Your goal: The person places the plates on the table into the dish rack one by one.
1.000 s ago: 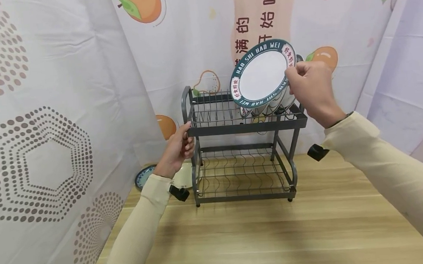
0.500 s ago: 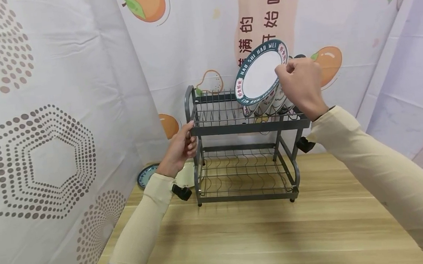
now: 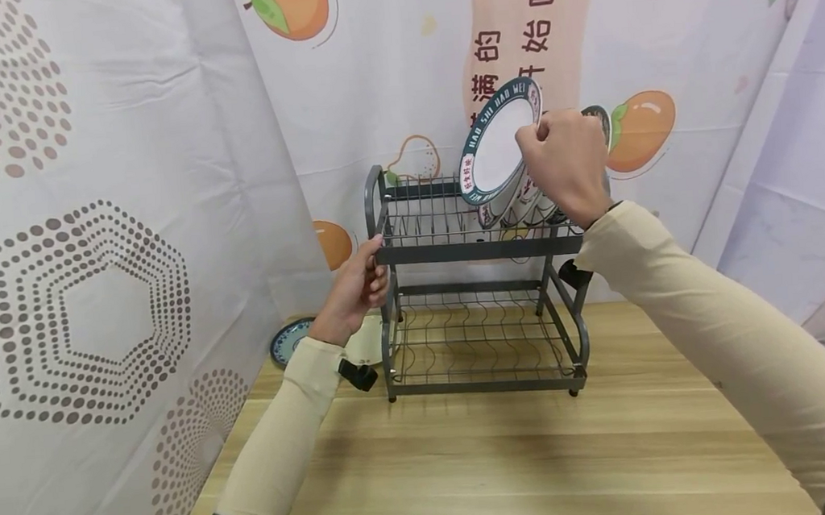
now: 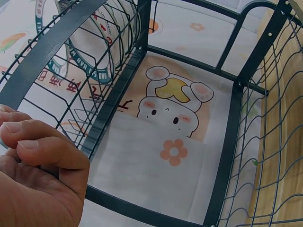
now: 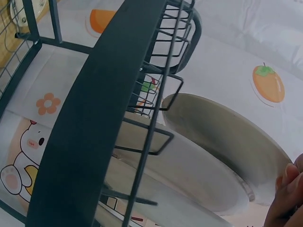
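Right hand pinches the green-rimmed plate by its edge, tilted at the rack's top tier, just beside the other plates; can't tell if it's seated. Risk: edge-only pinch lets it pivot and knock its neighbours. Left hand has fingers curled on the rack's corner; a slack hold could let it shift.

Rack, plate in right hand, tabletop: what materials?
Rack: probably metal, smooth dark-grey coating; thin bent wires, slim bars suggest it.
Plate: ceramic or melamine, can't tell which; smooth white face, lettered green rim.
Tabletop: wood or wood-look laminate; streaky grain, soft sheen.
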A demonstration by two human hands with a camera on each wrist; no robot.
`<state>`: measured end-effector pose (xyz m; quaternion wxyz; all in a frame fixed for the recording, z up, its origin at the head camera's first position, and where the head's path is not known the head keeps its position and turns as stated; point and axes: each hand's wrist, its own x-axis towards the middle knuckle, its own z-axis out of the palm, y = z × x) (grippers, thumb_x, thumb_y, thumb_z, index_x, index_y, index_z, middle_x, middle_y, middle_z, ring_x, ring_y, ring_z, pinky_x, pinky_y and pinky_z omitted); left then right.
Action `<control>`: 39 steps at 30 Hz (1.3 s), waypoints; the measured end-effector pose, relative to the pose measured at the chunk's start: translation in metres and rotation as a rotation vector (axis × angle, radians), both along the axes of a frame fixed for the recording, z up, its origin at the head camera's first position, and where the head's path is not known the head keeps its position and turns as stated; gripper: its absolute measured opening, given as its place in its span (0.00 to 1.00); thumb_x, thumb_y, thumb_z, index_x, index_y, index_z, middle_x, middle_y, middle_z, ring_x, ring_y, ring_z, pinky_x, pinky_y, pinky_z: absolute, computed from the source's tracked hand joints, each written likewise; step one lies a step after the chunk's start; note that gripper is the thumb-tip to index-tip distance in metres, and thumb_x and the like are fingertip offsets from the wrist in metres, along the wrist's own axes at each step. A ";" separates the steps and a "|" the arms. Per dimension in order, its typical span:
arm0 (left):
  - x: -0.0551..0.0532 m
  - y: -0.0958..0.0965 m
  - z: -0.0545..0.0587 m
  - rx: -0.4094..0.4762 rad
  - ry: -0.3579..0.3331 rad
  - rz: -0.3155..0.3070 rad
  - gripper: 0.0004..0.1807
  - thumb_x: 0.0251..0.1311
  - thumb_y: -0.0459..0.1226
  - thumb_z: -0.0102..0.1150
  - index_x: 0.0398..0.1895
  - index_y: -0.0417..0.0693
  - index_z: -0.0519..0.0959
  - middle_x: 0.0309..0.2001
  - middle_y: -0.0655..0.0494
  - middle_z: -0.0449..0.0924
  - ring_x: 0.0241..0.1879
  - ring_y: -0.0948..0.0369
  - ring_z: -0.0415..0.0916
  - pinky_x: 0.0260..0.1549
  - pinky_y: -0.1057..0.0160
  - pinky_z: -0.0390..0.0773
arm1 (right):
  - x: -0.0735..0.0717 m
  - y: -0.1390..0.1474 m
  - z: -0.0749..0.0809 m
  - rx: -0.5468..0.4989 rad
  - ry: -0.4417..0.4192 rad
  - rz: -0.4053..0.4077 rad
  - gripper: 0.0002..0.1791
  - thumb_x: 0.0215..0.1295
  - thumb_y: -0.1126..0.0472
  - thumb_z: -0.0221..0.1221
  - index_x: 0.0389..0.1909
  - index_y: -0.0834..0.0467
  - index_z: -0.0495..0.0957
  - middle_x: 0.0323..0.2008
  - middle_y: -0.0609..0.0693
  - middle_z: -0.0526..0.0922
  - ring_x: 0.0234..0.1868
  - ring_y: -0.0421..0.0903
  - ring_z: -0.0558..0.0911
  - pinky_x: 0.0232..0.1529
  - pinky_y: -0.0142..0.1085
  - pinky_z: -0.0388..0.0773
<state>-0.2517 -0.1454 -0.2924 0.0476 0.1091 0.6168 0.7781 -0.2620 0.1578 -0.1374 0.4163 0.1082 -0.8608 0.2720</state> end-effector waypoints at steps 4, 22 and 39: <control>0.000 0.001 0.001 0.004 0.003 0.001 0.30 0.73 0.60 0.54 0.20 0.49 0.67 0.14 0.61 0.61 0.11 0.64 0.58 0.17 0.62 0.52 | -0.004 -0.005 -0.003 0.031 0.025 -0.010 0.21 0.63 0.64 0.48 0.08 0.58 0.64 0.09 0.51 0.63 0.16 0.50 0.63 0.19 0.40 0.56; -0.003 0.001 0.002 0.004 0.006 -0.020 0.30 0.71 0.61 0.56 0.20 0.50 0.66 0.15 0.61 0.60 0.12 0.64 0.57 0.16 0.64 0.53 | -0.013 -0.029 -0.020 0.170 -0.002 -0.044 0.19 0.63 0.63 0.47 0.11 0.56 0.64 0.13 0.52 0.64 0.20 0.54 0.66 0.27 0.46 0.59; -0.003 0.001 -0.001 0.004 0.006 -0.013 0.30 0.72 0.60 0.54 0.20 0.50 0.66 0.15 0.60 0.60 0.12 0.64 0.56 0.17 0.64 0.54 | -0.017 -0.039 -0.026 0.279 -0.030 -0.087 0.19 0.61 0.64 0.47 0.10 0.56 0.63 0.13 0.51 0.62 0.19 0.52 0.64 0.19 0.42 0.56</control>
